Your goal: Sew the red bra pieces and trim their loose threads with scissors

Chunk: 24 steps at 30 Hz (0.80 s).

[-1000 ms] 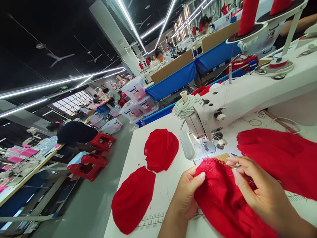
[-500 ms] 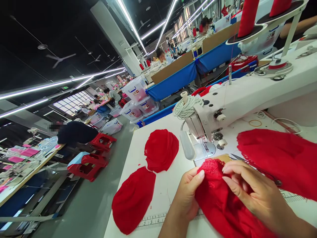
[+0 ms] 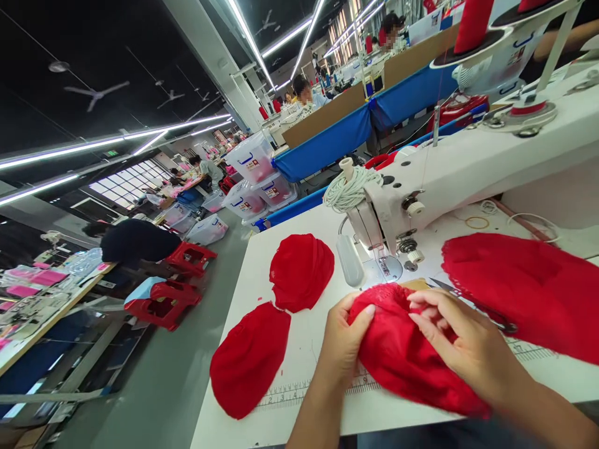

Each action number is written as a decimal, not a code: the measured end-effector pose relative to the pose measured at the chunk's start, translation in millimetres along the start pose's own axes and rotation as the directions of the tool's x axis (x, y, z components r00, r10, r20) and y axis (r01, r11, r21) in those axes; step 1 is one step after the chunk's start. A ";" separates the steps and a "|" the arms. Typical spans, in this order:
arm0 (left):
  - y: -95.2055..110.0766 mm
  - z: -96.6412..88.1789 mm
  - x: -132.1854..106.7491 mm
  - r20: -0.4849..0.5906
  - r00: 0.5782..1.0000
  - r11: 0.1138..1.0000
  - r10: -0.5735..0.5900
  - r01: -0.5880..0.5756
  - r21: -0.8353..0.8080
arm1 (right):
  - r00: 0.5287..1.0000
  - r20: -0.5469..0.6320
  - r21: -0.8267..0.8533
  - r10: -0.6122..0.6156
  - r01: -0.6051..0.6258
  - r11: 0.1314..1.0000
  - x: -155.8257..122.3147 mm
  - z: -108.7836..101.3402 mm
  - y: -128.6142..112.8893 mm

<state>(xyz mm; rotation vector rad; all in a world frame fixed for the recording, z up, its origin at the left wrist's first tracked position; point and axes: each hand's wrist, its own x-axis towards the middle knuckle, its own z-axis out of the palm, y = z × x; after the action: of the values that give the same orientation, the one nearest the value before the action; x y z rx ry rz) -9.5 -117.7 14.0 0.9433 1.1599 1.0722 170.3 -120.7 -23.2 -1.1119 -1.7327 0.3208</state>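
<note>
A red fabric piece with a lace edge (image 3: 402, 355) is held up in front of the sewing machine. My left hand (image 3: 344, 333) is closed on its left side, thumb on top. At the upper right of the cloth, my right hand (image 3: 461, 343) pinches it between thumb and fingers. The sewing machine's needle area (image 3: 386, 268) lies just beyond both hands. Scissors (image 3: 442, 285) lie partly under a larger red fabric piece (image 3: 519, 287), to the right of my right hand. Two more red pieces, one rounded (image 3: 302, 271) and one oval (image 3: 250, 362), lie flat on the left.
A ruler strip (image 3: 292, 396) runs along the white table's (image 3: 262, 268) near side. A bundle of pale cord (image 3: 350, 190) hangs on the machine head. Red thread spools (image 3: 472, 28) stand at the upper right. Plastic bins (image 3: 253, 159) and red stools (image 3: 163, 305) are beyond the table.
Both hands and the held cloth have shifted left and slightly up in view. The cloth's lower end has drawn up, so its bottom edge now shows. The lace edge is more folded over.
</note>
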 end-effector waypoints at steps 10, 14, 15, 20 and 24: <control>-7.6 -9.8 -3.4 -0.201 0.752 0.595 0.628 -0.296 0.747 | 0.964 0.007 0.189 0.266 -0.263 0.946 -3.1 -28.9 -5.9; -7.3 -2.7 -41.5 0.223 0.667 0.198 0.711 -0.495 0.846 | 0.994 0.095 0.070 0.056 -0.063 0.996 -20.3 -43.3 -1.0; -7.6 -2.3 -50.5 0.332 0.661 0.120 0.672 -0.540 0.833 | 0.989 0.150 0.072 -0.005 -0.006 0.997 -25.2 -44.6 0.3; -17.0 -11.8 -68.3 0.584 0.660 -0.201 0.472 -0.565 0.800 | 0.881 0.403 0.066 -0.249 0.243 0.968 -38.6 -38.6 -2.1; -20.3 -20.0 -69.6 0.585 0.685 -0.253 0.434 -0.531 0.809 | 0.871 0.406 -0.058 -0.275 0.325 0.944 -39.5 -28.7 -6.4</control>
<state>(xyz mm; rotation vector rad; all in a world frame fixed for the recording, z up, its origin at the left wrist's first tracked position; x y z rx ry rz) -30.8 -189.5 7.2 2.9025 1.4579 0.5423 193.8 -163.4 -29.6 -0.8813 -2.2802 0.2540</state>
